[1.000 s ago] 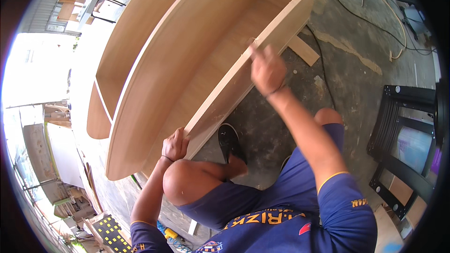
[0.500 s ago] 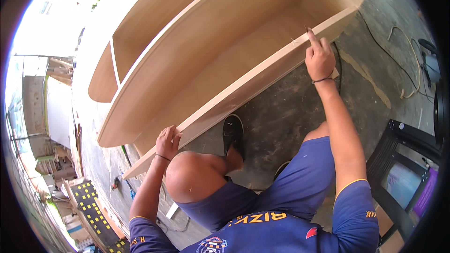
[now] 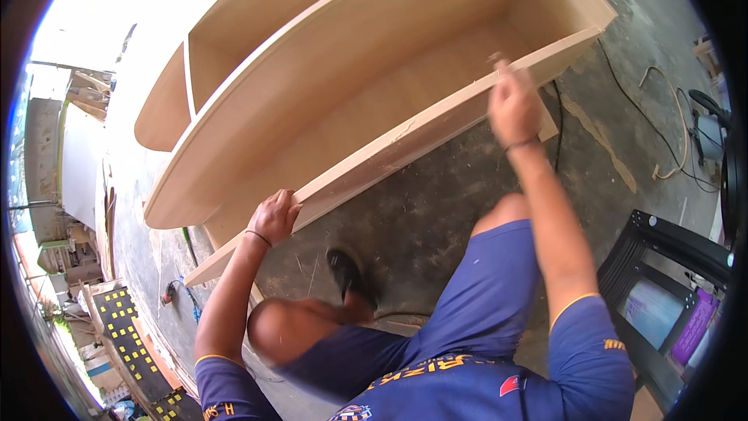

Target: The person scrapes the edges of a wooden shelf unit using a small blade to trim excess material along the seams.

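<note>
A large unfinished wooden cabinet (image 3: 335,109) with open compartments and a curved divider lies on the floor before me. My left hand (image 3: 274,218) is closed over the near board's edge (image 3: 351,162) toward its left end. Farther right along that edge is my right hand (image 3: 514,113), smeared by motion, its fingers curled and the index finger reaching forward. A small brownish thing (image 3: 495,58) shows at its fingertips, too blurred to name. Between the hands, a thin pale strip or shaving (image 3: 403,131) lies along the board's edge.
A black metal frame (image 3: 678,245) stands at my right. Dark cables (image 3: 623,93) and a pale hose (image 3: 684,125) lie on the grey floor beyond it. My shoe (image 3: 344,271) is below the board. At the lower left is a black panel with yellow squares (image 3: 125,335).
My right hand has shifted left and slightly down, lifting a little from the edge. My left leg has swung left, away from the board. My left hand keeps its hold.
</note>
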`<state>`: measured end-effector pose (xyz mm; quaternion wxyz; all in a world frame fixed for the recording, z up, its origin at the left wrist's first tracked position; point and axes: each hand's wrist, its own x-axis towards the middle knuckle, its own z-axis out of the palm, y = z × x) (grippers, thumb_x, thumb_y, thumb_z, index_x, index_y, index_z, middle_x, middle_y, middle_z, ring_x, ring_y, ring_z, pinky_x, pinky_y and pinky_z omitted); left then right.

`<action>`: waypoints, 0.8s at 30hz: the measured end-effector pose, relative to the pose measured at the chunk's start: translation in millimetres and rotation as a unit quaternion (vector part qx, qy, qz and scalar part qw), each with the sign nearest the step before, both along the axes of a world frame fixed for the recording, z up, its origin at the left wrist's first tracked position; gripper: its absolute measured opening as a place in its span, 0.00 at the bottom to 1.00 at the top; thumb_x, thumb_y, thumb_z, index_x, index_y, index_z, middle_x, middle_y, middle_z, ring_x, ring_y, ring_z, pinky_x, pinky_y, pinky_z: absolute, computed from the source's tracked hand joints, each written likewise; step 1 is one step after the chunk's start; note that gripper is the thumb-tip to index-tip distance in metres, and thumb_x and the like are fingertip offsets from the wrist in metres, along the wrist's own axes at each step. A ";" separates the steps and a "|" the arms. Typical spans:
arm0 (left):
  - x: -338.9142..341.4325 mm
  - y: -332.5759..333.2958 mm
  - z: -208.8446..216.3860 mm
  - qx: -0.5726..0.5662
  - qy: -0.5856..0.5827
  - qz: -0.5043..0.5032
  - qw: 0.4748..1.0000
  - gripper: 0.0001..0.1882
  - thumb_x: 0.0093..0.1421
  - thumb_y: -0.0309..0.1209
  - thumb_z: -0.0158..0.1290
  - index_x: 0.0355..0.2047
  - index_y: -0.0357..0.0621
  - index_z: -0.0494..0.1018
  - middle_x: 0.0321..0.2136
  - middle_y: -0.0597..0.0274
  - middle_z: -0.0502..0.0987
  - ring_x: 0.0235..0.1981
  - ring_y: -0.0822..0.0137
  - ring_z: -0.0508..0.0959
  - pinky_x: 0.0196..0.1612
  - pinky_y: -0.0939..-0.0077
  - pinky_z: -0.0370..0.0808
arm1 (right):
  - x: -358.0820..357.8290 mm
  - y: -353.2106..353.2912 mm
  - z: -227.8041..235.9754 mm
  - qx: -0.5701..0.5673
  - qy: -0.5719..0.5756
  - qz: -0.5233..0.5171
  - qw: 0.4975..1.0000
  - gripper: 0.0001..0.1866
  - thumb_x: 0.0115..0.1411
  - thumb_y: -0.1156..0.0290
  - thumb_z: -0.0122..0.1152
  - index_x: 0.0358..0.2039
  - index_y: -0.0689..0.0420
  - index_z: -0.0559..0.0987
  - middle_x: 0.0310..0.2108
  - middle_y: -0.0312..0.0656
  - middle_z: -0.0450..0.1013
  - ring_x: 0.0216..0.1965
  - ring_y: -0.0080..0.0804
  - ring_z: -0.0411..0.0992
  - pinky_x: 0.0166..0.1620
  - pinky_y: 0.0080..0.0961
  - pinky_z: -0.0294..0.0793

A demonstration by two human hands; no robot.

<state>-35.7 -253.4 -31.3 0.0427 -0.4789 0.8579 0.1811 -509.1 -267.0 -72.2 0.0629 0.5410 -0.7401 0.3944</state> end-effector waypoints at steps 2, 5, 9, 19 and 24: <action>1.6 -1.9 -4.1 -0.005 0.017 -0.020 1.000 0.14 0.62 0.35 0.50 0.42 0.36 0.68 0.34 0.43 0.75 0.39 0.43 0.76 0.42 0.56 0.74 | -53.2 -5.8 0.9 0.011 0.088 -0.033 0.996 0.20 0.57 0.76 0.53 0.50 0.45 0.79 0.33 0.48 0.71 0.34 0.48 0.73 0.35 0.43 0.73; 8.5 -5.0 -8.8 -0.016 0.030 -0.034 0.999 0.14 0.61 0.34 0.51 0.42 0.36 0.68 0.33 0.44 0.75 0.38 0.43 0.76 0.40 0.55 0.74 | -23.6 -0.8 -12.0 0.018 0.159 -0.018 0.987 0.19 0.57 0.75 0.54 0.49 0.48 0.79 0.32 0.49 0.71 0.32 0.48 0.71 0.33 0.43 0.71; 5.4 -3.3 -0.3 0.001 0.087 -0.010 0.996 0.16 0.61 0.37 0.53 0.42 0.36 0.71 0.32 0.44 0.77 0.35 0.43 0.78 0.39 0.56 0.75 | 156.4 33.9 -4.7 -0.053 0.048 0.135 0.988 0.17 0.58 0.75 0.53 0.47 0.53 0.80 0.29 0.48 0.70 0.31 0.48 0.70 0.32 0.44 0.68; 34.3 8.0 -12.2 -0.096 0.090 -0.034 0.991 0.15 0.60 0.39 0.55 0.41 0.41 0.73 0.30 0.52 0.79 0.32 0.51 0.80 0.32 0.60 0.76 | 37.0 15.4 20.8 -0.031 0.146 0.068 0.986 0.18 0.56 0.78 0.52 0.48 0.59 0.78 0.37 0.50 0.74 0.38 0.52 0.73 0.43 0.41 0.73; 31.8 18.5 -16.6 -0.142 0.112 -0.005 0.983 0.15 0.59 0.38 0.56 0.41 0.41 0.74 0.31 0.52 0.80 0.33 0.51 0.80 0.33 0.61 0.77 | 4.1 15.0 -12.6 0.022 0.082 -0.045 0.995 0.21 0.54 0.77 0.54 0.50 0.53 0.77 0.40 0.50 0.73 0.40 0.52 0.74 0.42 0.42 0.75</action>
